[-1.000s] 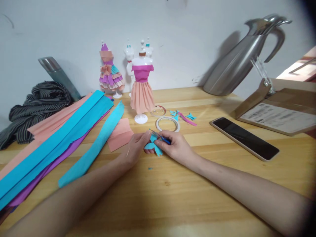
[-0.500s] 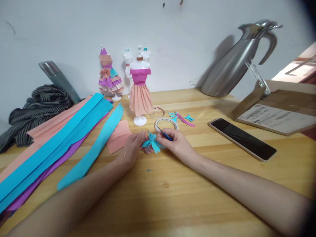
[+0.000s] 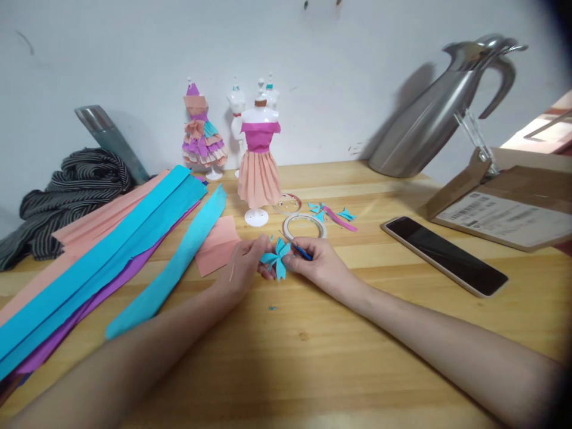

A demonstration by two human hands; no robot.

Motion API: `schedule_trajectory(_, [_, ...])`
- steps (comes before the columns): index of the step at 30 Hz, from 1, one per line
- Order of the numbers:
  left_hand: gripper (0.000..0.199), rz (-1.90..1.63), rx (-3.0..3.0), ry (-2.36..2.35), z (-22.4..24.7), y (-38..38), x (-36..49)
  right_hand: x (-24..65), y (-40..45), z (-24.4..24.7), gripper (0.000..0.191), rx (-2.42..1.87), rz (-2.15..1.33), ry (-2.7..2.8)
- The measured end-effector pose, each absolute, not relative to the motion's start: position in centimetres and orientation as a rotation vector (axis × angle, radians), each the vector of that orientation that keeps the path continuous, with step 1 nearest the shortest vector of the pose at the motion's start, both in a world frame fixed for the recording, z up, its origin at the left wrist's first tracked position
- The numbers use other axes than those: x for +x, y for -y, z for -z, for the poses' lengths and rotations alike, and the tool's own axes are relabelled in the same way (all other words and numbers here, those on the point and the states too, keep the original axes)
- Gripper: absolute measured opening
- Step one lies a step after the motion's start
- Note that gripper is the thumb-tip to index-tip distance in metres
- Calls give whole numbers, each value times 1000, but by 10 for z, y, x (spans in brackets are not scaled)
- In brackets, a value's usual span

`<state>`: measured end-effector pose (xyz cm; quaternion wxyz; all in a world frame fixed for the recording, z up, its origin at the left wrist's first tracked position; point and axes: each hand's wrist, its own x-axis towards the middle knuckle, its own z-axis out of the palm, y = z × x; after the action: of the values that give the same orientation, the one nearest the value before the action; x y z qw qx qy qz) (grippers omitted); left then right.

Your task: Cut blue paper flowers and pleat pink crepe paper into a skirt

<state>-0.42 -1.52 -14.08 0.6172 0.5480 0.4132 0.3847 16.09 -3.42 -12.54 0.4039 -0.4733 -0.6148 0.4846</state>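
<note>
A turquoise crepe-paper flower (image 3: 279,260) with pointed petals is held over the table between my two hands. My left hand (image 3: 248,260) is closed on its left side, fingertips pinched together. My right hand (image 3: 318,260) touches the right petals with thumb and finger. In that same hand lies a slim blue tool (image 3: 304,252) with a thin pointed tip aimed up and left; its exact kind is unclear. Just behind my hands is a roll of tape (image 3: 324,226). A mini dress form (image 3: 258,179) in a magenta top and pleated peach skirt stands beyond.
Turquoise, peach and purple crepe strips (image 3: 147,214) cover the left side, beside a striped cloth (image 3: 80,173). Paper scraps (image 3: 339,219) lie behind the tape. To the right are a phone (image 3: 447,256), a cardboard box (image 3: 509,202) and a steel jug (image 3: 424,113).
The flower has turned a little, its petals now more spread towards me. Both hands keep their hold. The whole view has shifted slightly.
</note>
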Motion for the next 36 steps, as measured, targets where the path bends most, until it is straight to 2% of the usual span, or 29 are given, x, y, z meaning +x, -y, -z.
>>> schedule_trajectory(5, [56, -839, 1358, -907, 136, 16, -7, 162, 34, 124, 21, -1191, -1358, 1404])
schedule_trajectory(10, [24, -685, 1490, -969, 131, 20, -7, 163, 32, 124, 29, -1272, -1445, 1252])
schedule_trajectory(16, [12, -718, 1532, -1052, 137, 19, -4, 162, 33, 122, 35, -1300, -1488, 1228])
schedule_trajectory(23, [23, -771, 1275, -866, 132, 15, -8, 163, 32, 123, 36, -1269, -1537, 1227])
schedule_trajectory(28, [43, -780, 1264, -885, 127, 15, -6, 164, 31, 124, 35, -1259, -1531, 1264])
schedule_trajectory(36, [20, -708, 1354, -1022, 129, 15, -3, 165, 30, 125, 38, -1214, -1506, 1410])
